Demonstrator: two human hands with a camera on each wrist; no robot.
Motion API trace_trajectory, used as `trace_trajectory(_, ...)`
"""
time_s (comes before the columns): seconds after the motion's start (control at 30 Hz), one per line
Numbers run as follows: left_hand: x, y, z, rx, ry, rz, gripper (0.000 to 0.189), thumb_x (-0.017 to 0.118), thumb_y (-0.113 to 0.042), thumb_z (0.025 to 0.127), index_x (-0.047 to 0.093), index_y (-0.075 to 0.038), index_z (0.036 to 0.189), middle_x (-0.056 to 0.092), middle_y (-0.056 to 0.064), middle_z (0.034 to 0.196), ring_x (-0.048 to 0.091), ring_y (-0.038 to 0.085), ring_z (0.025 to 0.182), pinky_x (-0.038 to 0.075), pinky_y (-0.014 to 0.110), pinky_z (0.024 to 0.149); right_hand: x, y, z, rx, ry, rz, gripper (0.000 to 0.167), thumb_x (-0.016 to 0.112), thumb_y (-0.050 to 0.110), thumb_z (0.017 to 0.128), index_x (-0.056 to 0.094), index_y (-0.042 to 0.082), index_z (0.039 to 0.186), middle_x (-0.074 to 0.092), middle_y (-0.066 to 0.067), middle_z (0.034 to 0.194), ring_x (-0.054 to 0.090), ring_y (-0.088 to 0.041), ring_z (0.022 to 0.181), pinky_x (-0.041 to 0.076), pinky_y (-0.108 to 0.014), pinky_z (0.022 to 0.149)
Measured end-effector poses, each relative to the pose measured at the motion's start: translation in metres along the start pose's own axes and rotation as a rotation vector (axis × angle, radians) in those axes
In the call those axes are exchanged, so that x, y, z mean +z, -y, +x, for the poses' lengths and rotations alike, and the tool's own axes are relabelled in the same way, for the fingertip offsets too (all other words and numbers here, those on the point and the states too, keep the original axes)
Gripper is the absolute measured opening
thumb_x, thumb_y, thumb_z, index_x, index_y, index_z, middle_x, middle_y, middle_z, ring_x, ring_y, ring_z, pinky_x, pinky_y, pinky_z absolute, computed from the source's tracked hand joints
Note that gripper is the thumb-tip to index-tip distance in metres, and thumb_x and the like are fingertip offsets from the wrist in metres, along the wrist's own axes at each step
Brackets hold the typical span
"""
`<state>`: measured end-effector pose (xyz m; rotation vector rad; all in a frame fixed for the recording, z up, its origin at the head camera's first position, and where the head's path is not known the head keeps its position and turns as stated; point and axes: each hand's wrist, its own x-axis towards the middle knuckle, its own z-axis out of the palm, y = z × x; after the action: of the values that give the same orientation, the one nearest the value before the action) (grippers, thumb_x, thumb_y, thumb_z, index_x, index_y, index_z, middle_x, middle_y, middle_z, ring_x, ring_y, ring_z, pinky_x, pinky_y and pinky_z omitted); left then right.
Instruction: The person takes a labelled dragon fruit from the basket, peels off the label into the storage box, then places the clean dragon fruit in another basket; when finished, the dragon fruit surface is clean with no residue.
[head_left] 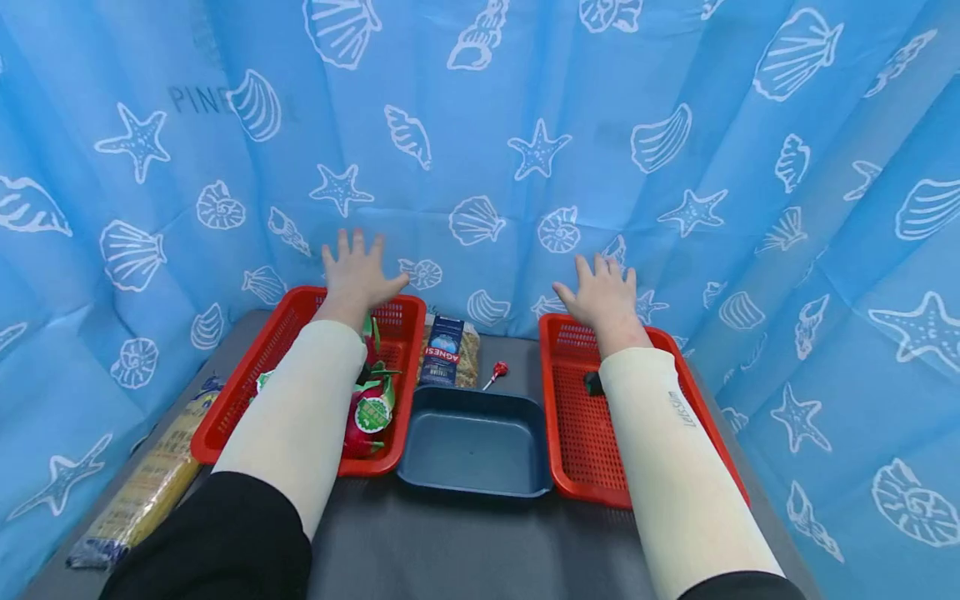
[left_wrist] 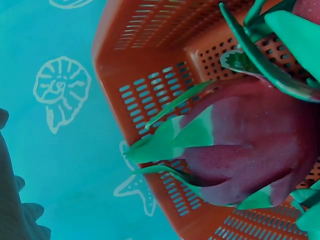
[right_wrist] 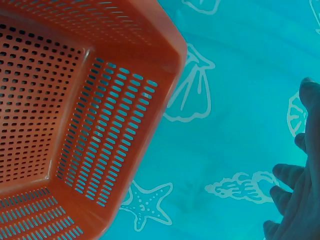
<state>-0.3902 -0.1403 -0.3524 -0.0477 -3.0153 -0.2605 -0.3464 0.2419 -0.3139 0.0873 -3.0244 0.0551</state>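
Note:
Fingers spread, my left hand (head_left: 358,273) is held out over the far end of the left red basket (head_left: 415,333) and touches nothing. Dragon fruits (head_left: 360,425) with green leafy tips lie in that basket, partly covered by my forearm; one dragon fruit (left_wrist: 240,140) fills much of the left wrist view. My right hand (head_left: 606,298) is spread in the same way above the far end of the right red basket (head_left: 585,433). Something small and black (head_left: 593,383) shows in this basket beside my sleeve, its kind unclear. Both hands hold nothing.
Between the baskets stands a dark blue-grey tray (head_left: 472,450). Behind it lie a pasta bag (head_left: 442,350) with a dark label and a red lollipop (head_left: 498,372). A long pack of spaghetti (head_left: 161,467) lies left of the left basket. A blue shell-patterned curtain (head_left: 480,150) hangs behind.

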Motion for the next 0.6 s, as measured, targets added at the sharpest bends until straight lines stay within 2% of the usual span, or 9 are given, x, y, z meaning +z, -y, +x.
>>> trace_trajectory(0.17,-0.008,0.002,-0.004,-0.004,0.005,0.011,0.096,0.047,-0.064,0.096,0.008,-0.010,0.165,0.000,0.029,0.167,-0.011,0.051,0.151,-0.006,0.072,0.115,-0.008,0.004,0.002,0.001,0.001,-0.003,0.076,0.044,0.052,0.105,0.023,0.007,0.162,0.023,-0.029,0.162,0.013,-0.049,0.150,0.006,-0.069,0.118)
trace_trajectory(0.37,-0.015,0.000,-0.012,0.008,0.004,0.007,0.096,0.049,-0.061,0.096,0.008,-0.008,0.165,0.004,0.029,0.167,-0.006,0.051,0.152,0.002,0.071,0.117,-0.011,0.011,0.000,0.001,0.002,0.029,0.076,0.042,0.054,0.105,0.022,0.008,0.163,0.023,-0.028,0.163,0.013,-0.048,0.151,0.007,-0.068,0.119)
trace_trajectory(0.6,-0.018,-0.022,-0.025,0.115,0.043,0.036,0.092,0.053,-0.058,0.097,0.014,-0.009,0.165,0.015,0.028,0.165,0.005,0.052,0.151,0.009,0.069,0.118,-0.002,0.009,-0.010,-0.026,-0.014,0.116,0.076,0.045,0.053,0.105,0.026,0.007,0.162,0.029,-0.026,0.161,0.018,-0.047,0.150,0.008,-0.068,0.118)
